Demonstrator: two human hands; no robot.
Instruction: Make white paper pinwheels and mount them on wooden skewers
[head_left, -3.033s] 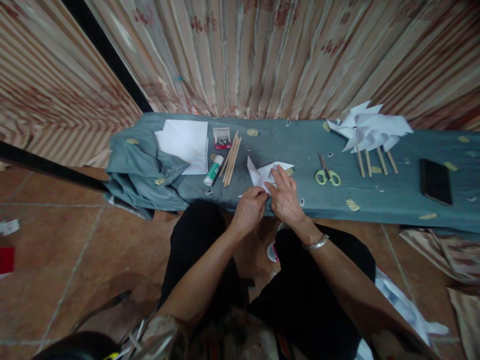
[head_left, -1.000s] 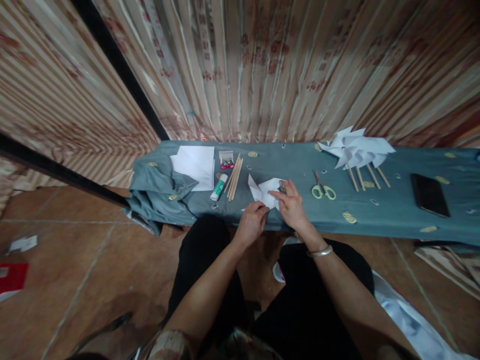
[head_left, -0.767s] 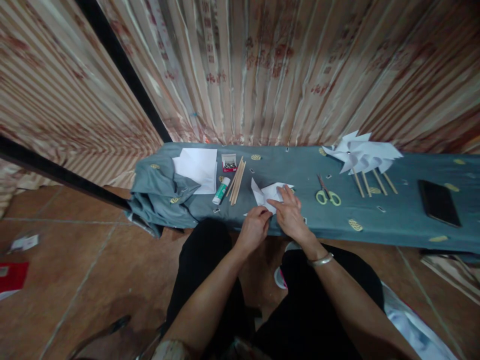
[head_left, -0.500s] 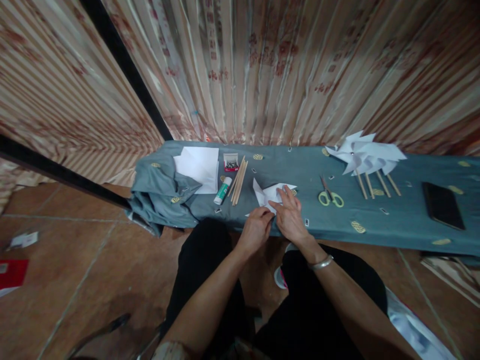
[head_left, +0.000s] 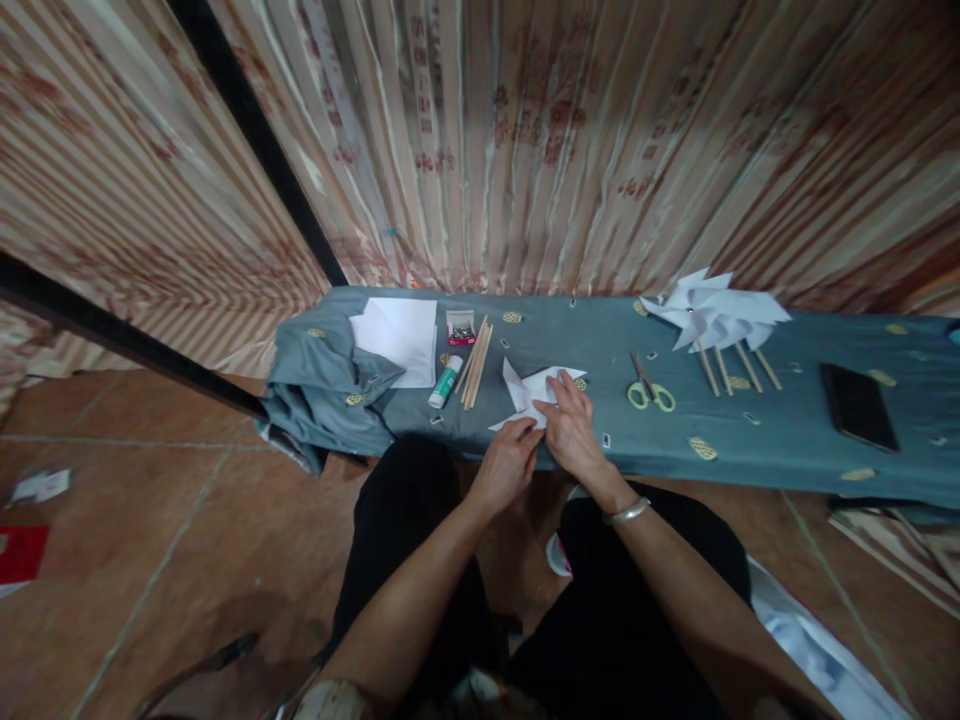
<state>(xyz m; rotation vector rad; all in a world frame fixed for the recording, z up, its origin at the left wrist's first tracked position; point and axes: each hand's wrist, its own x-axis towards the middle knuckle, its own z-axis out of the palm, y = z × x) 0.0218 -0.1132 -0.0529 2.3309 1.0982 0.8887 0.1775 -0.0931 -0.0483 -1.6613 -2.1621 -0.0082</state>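
Observation:
A white paper pinwheel (head_left: 520, 394) with pointed blades lies near the front edge of the cloth-covered bench. My left hand (head_left: 510, 458) is closed, its fingertips pinching the near edge of the paper. From the right, my right hand (head_left: 574, 425) holds the paper down, thumb near its middle and fingers bent over the right blade. Both hands hide part of the folds. To the left lie several thin wooden sticks (head_left: 477, 368) and a glue stick (head_left: 445, 383). Scissors (head_left: 648, 388) with light green handles rest to the right.
Stacked white paper (head_left: 405, 335) and a small open box of metal pins (head_left: 460, 328) are at the left. Finished pinwheels on sticks (head_left: 724, 312) lie overlapping at the back right, with a dark phone (head_left: 859, 407) beyond. A pleated curtain (head_left: 480, 150) hangs behind the bench (head_left: 660, 445).
The view has shifted slightly, so things at the right appear further left. Both hands stay on the paper pinwheel, with only small finger movement.

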